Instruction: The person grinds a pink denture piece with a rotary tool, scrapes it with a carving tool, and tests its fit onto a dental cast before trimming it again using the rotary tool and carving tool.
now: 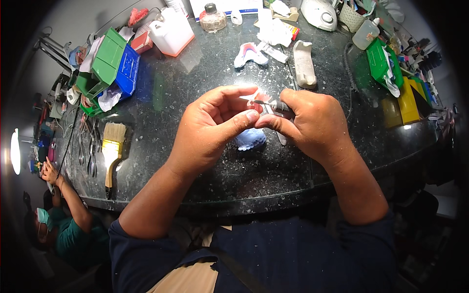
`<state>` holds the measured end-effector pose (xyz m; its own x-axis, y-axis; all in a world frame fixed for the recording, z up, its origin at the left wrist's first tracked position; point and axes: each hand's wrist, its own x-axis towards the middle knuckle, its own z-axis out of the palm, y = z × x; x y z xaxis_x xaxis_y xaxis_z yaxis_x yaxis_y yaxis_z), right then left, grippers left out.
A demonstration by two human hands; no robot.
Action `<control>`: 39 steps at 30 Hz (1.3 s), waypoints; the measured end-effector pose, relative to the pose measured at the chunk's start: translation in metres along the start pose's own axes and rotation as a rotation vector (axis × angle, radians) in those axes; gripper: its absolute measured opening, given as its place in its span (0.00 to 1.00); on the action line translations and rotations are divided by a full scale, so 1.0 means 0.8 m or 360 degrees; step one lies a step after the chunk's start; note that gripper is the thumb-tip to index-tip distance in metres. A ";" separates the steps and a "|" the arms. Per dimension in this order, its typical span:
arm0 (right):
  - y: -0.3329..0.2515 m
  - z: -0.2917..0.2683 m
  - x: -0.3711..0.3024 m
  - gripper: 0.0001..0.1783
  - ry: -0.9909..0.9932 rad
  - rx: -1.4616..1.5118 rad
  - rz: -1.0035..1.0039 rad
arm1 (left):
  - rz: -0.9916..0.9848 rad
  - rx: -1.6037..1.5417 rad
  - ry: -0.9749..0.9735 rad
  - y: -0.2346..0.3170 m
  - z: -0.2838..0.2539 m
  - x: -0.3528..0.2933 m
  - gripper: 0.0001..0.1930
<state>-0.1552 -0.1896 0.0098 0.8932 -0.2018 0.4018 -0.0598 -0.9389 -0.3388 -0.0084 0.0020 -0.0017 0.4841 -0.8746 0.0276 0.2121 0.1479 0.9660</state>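
Observation:
My left hand (210,115) is closed, its thumb and fingertips pinching a small pinkish denture piece (263,96), partly hidden by the fingers. In my right hand (317,117) is a dark rotary handpiece (279,106), gripped like a pen. Its thin tip points left and meets, or nearly meets, the denture piece; contact is hard to tell. Both hands are close together above the dark bench. Below them a blue dental cast (250,140) lies on the surface, next to a narrow pale tool, partly covered by my right hand. Farther back sits a white dental cast (250,54) with pink on it.
On the left lie a wide brush (112,146) and several metal hand tools (89,146), by green and blue bins (128,71). A jug (171,31) of pinkish liquid stands behind. A curved pale block (305,64) lies back right. Another person (73,219) works at far left.

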 end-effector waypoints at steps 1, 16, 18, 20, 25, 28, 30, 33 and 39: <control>-0.001 -0.001 0.000 0.31 0.0017 0.0006 0.0014 | 0.0005 -0.0005 -0.0002 0.000 0.000 0.000 0.23; -0.001 -0.006 0.002 0.28 -0.0059 -0.0083 0.0043 | -0.0040 -0.0047 0.0013 0.001 0.000 0.001 0.25; -0.001 -0.005 0.002 0.28 -0.0062 -0.0087 0.0044 | -0.0035 -0.0041 0.0012 0.000 0.000 0.001 0.24; -0.002 -0.006 0.002 0.27 -0.0065 -0.0092 0.0045 | -0.0030 -0.0035 0.0010 -0.001 0.001 0.002 0.24; 0.000 -0.002 0.002 0.27 -0.0062 -0.0066 0.0000 | -0.0017 -0.0013 0.0005 -0.002 -0.001 0.001 0.23; 0.001 -0.001 0.001 0.27 -0.0067 -0.0080 -0.0015 | -0.0015 -0.0013 0.0001 -0.002 -0.001 0.002 0.23; 0.001 0.000 0.000 0.28 -0.0050 -0.0056 0.0000 | -0.0015 -0.0014 0.0008 -0.001 0.001 0.001 0.23; -0.001 0.001 0.000 0.29 -0.0011 -0.0013 0.0012 | -0.0010 -0.0008 0.0015 -0.001 0.000 0.001 0.23; 0.003 0.004 -0.002 0.30 -0.0035 -0.0035 0.0016 | -0.0003 0.0001 0.0009 -0.001 0.001 0.001 0.23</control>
<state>-0.1555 -0.1904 0.0060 0.9022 -0.2053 0.3793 -0.0784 -0.9429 -0.3238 -0.0089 0.0012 -0.0023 0.4884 -0.8723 0.0242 0.2127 0.1460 0.9662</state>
